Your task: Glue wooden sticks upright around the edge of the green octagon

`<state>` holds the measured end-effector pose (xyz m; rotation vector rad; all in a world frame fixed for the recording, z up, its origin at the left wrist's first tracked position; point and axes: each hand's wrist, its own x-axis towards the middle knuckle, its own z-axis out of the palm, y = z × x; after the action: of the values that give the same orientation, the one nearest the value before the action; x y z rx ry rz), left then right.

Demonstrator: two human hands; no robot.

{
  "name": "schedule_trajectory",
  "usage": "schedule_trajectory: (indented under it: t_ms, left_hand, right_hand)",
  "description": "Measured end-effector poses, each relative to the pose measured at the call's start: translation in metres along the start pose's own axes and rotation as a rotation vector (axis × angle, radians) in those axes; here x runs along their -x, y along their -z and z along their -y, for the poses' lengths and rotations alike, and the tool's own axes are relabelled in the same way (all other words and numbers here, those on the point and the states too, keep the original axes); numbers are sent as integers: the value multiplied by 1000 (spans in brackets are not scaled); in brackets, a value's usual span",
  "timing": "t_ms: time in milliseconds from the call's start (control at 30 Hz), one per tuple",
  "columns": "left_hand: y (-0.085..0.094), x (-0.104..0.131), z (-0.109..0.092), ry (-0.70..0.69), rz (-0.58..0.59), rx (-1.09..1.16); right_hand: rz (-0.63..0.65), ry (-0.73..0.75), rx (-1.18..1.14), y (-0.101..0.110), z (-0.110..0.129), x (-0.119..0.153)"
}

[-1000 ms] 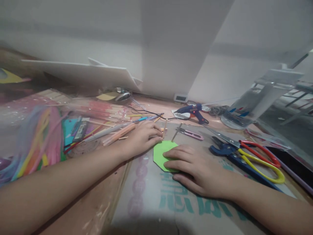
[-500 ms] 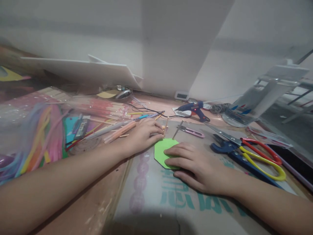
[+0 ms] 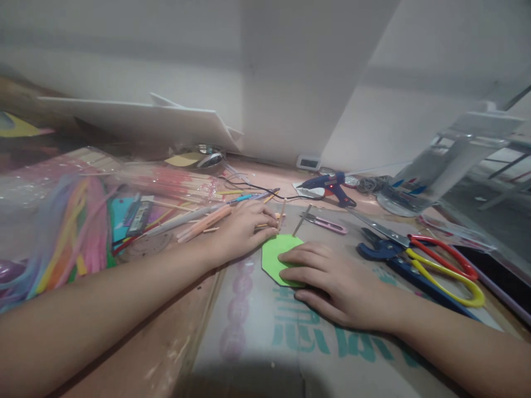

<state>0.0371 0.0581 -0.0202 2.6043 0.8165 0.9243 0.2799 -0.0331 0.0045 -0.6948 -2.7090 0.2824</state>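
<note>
A bright green octagonal piece [image 3: 274,257] with a dark edge lies on the cardboard. My right hand [image 3: 332,276] rests flat over its right side, fingers stretched out across the green face. At the octagon's far left edge, my left hand [image 3: 253,224] pinches the lower part of a thin wooden stick [image 3: 282,211] that stands up. Where that stick meets the piece is partly hidden by the fingertips. A second, darker stick [image 3: 302,220] leans upward at the far edge, right of the first, with no hand on it.
Behind are pink thread snips [image 3: 326,223] and a blue glue gun [image 3: 327,182] with a red light. Scissors [image 3: 443,257] and blue-handled pliers [image 3: 385,251] lie right, near a clear water jug [image 3: 431,166]. Pipe cleaners [image 3: 78,232] and bagged sticks [image 3: 166,179] cover the left.
</note>
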Motion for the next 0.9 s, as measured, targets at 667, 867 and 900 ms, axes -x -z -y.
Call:
schedule_trajectory:
  t_ms: [667, 867, 900]
  left_hand:
    - [-2, 1, 5, 4, 23, -3]
    - [-1, 8, 0, -24, -198, 13]
    - [-1, 8, -2, -54, -238, -5]
  right_hand:
    - [29, -16, 3, 0, 0, 2]
    - [26, -10, 1, 0, 0, 2]
    - [24, -8, 2, 0, 0, 2]
